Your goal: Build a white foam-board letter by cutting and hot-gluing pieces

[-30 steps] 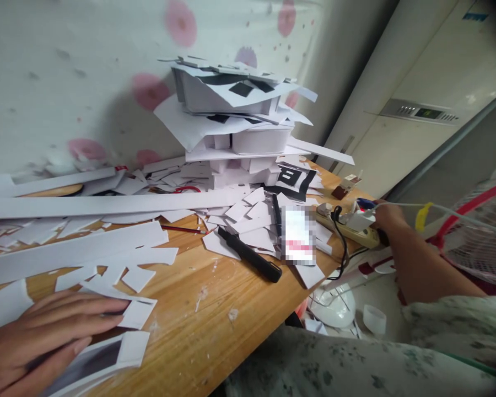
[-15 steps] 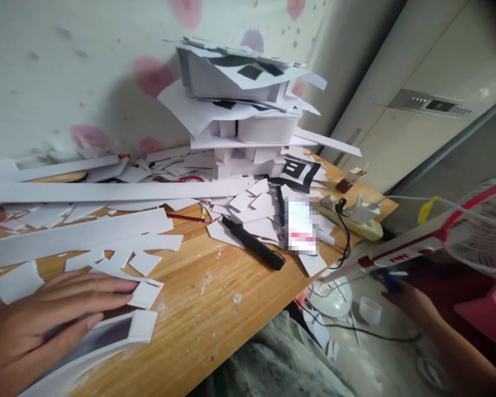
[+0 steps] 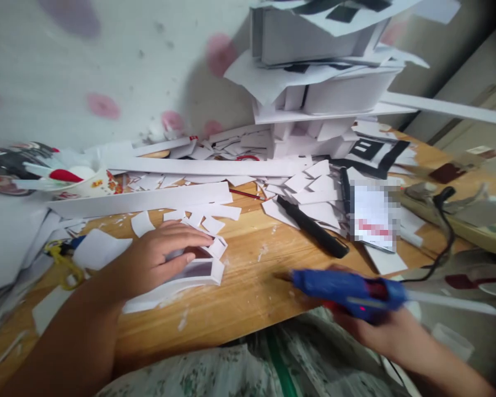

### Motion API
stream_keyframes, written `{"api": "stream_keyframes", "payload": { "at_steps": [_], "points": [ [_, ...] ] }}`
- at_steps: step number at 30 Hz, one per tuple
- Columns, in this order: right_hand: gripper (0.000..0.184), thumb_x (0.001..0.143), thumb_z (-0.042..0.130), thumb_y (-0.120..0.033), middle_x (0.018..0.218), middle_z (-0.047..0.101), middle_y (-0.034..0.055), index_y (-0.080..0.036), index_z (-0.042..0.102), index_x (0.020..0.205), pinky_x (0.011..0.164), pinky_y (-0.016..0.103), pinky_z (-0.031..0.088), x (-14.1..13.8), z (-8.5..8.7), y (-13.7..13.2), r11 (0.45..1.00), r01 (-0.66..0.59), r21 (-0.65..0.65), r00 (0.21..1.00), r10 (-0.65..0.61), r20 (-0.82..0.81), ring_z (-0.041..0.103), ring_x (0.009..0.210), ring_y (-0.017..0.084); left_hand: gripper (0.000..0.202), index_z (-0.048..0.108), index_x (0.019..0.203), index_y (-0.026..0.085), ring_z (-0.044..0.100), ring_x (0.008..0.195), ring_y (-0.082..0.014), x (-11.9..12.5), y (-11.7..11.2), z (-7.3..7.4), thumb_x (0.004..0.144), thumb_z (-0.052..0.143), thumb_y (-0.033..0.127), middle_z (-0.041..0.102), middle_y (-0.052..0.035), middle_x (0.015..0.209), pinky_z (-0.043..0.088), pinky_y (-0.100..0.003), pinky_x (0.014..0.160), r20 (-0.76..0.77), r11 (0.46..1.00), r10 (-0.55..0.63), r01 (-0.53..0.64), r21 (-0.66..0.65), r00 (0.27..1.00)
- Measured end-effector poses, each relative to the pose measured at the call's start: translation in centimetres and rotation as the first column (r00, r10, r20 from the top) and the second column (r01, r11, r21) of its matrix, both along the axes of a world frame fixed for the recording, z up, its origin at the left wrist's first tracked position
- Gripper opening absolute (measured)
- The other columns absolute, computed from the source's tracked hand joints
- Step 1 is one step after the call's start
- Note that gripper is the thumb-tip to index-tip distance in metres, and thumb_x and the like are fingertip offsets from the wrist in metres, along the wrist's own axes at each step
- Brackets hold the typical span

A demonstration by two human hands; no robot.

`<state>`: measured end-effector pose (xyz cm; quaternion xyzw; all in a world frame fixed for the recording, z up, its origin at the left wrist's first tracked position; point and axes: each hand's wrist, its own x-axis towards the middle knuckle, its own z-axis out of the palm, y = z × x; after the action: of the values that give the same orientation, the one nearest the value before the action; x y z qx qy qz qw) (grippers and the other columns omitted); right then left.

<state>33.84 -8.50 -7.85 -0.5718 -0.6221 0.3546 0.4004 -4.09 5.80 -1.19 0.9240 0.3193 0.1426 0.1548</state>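
In my right hand [image 3: 380, 325] is a blue hot glue gun [image 3: 347, 289], tilted so its nozzle points left over the table's front part. A white stick sticks out of its back end, and a small red light glows on its side. My left hand [image 3: 161, 251] lies over a small white foam-board construction [image 3: 217, 272], its fingers stretched along the far side and the thumb apart nearer me. The palm hides part of this piece. Just beyond the fingertips are small white board scraps [image 3: 213, 224].
A black utility knife [image 3: 314, 227] and a phone [image 3: 372, 215] lie to the right. Long white strips [image 3: 149, 201] cross the table behind my left hand. A tall white board model [image 3: 339, 94] stands at the back, near a power strip [image 3: 458, 220]. Yellow-handled scissors [image 3: 68, 270] lie left.
My right hand has come up from beside the fan to over the table, bringing the glue gun. The view has swung left; my left hand stays over the same foam-board piece.
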Motion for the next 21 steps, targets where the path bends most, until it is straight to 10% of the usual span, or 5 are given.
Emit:
{"api": "stream_keyframes", "payload": {
  "at_steps": [6, 21],
  "points": [
    [0.007, 0.081, 0.059, -0.024, 0.084, 0.071, 0.0074, -0.018, 0.061, 0.085, 0.069, 0.033, 0.058, -8.8, 1.8, 5.8, 0.967, -0.250, 0.043, 0.962, 0.253, -0.104, 0.068, 0.076, 0.022, 0.028, 0.069, 0.114, 0.029, 0.065, 0.108, -0.0215, 0.1, -0.2, -0.1, 0.091, 0.054, 0.022, 0.072, -0.0011, 0.116, 0.048, -0.038, 0.097, -0.007, 1.000, -0.031, 0.031, -0.002, 1.000],
    [0.008, 0.086, 0.048, -0.012, 0.081, 0.051, 0.0016, -0.020, 0.048, 0.088, 0.062, 0.028, 0.045, -9.2, 0.7, 5.5, 0.931, -0.340, 0.134, 0.940, 0.332, 0.077, 0.052, 0.070, 0.016, 0.036, 0.063, 0.121, 0.031, 0.058, 0.118, -0.0180, 0.2, 0.1, 0.5, 0.091, 0.051, 0.015, 0.067, 0.0021, 0.125, 0.040, -0.033, 0.103, -0.072, 0.993, -0.096, 0.091, -0.069, 0.993]
  ]
}}
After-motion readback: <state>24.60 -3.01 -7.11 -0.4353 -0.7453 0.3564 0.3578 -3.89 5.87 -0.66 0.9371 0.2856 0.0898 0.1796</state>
